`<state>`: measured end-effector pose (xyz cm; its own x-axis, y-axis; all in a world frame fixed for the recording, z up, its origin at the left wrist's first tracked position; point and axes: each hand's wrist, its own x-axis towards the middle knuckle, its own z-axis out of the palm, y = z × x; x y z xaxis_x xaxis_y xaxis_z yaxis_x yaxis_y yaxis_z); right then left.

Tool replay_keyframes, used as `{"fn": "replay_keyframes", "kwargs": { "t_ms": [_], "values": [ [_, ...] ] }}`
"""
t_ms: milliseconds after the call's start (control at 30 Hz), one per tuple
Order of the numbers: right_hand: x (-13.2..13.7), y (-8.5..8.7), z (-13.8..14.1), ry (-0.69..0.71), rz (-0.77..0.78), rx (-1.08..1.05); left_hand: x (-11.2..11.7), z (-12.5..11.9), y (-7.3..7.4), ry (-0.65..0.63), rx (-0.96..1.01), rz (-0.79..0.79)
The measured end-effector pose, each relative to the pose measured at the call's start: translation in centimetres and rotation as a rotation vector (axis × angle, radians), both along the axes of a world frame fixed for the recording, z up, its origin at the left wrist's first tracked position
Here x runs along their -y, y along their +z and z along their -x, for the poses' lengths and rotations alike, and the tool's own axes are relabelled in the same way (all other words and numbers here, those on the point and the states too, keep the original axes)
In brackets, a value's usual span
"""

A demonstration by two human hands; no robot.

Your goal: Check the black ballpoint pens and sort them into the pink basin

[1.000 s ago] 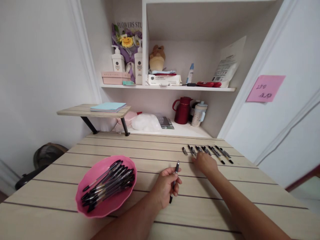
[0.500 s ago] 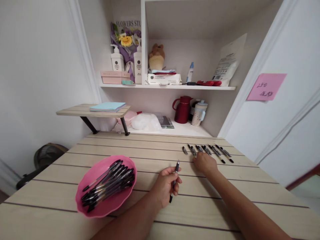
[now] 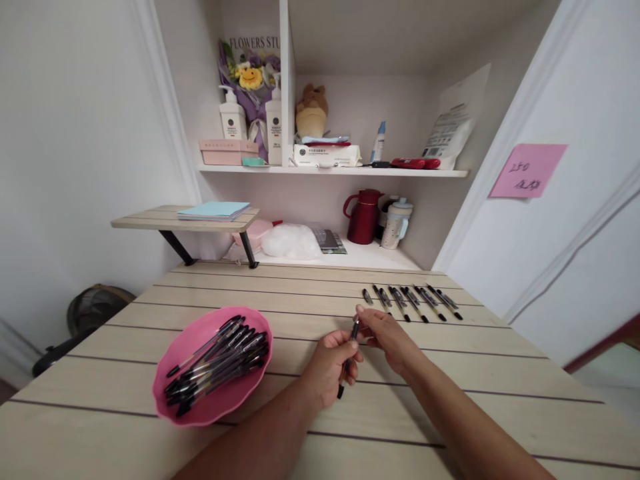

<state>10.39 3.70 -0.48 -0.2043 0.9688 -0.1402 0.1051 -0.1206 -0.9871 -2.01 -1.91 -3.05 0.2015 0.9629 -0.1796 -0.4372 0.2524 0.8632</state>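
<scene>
My left hand (image 3: 327, 365) is closed around an uncapped pen (image 3: 355, 329), its metal tip up and its black end showing below my fingers. My right hand (image 3: 387, 333) has reached the pen's upper end, thumb and fingers pinched at the tip. Beyond my right hand, several black pens (image 3: 419, 312) lie in a slanted row on the tabletop, with short dark caps (image 3: 367, 297) beside them. To the left of my left hand sits a pink scalloped basket (image 3: 163, 360) holding a heap of capped black gel pens (image 3: 220, 363).
A small raised wooden shelf (image 3: 145, 221) with blue paper (image 3: 215, 211) stands at the back left. Behind the tabletop are a clear plastic bag (image 3: 290, 241), a red thermos jug (image 3: 364, 217) and a pale tumbler (image 3: 397, 227). Bottles, boxes and a plush toy (image 3: 311, 113) fill the upper shelf.
My right hand has moved left and nearer, from the row of pens to the tip of the held pen. My left hand stays nearly still, holding the pen. The view shifted slightly.
</scene>
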Motion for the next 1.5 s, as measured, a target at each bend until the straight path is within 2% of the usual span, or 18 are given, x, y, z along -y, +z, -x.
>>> {"fn": "replay_keyframes", "kwargs": {
  "t_ms": [200, 400, 600, 733, 867, 967, 1100, 1167, 1333, 1500],
  "values": [
    [0.6, -1.0, 0.6, -0.143, -0.083, -0.187, 0.1, -0.2, -0.2, 0.016, -0.024, -0.006],
    [0.9, -0.8, 0.4, -0.030, 0.015, -0.317, 0.1, 0.0, -0.1, -0.020, -0.016, -0.004],
    [1.0, -0.8, 0.0, 0.050, -0.009, -0.325, 0.2, 0.0, 0.0, -0.015, -0.028, -0.001],
    [1.1, -0.7, -0.1, 0.094, 0.057, -0.414, 0.1, 0.0, 0.2, -0.012, -0.043, -0.001],
    [1.0, -0.8, -0.1, 0.090, 0.036, -0.429, 0.0, 0.0, 0.1, -0.047, -0.050, -0.004],
    [0.9, -0.9, -0.2, 0.097, 0.075, -0.501, -0.1, 0.0, 0.0, -0.042, -0.034, -0.013],
    [0.8, -1.0, -0.4, 0.088, 0.057, -0.466, -0.1, 0.0, 0.0, -0.074, -0.043, -0.028],
    [0.7, -1.0, -0.5, 0.103, 0.031, -0.460, -0.1, 0.0, -0.1, -0.079, -0.049, -0.026],
    [0.6, -1.3, -0.5, 0.123, 0.087, -0.534, -0.2, 0.1, -0.2, -0.080, -0.042, -0.032],
    [0.5, -1.6, -0.6, 0.171, 0.046, -0.569, -0.3, 0.1, -0.4, -0.086, -0.041, -0.025]
  ]
}}
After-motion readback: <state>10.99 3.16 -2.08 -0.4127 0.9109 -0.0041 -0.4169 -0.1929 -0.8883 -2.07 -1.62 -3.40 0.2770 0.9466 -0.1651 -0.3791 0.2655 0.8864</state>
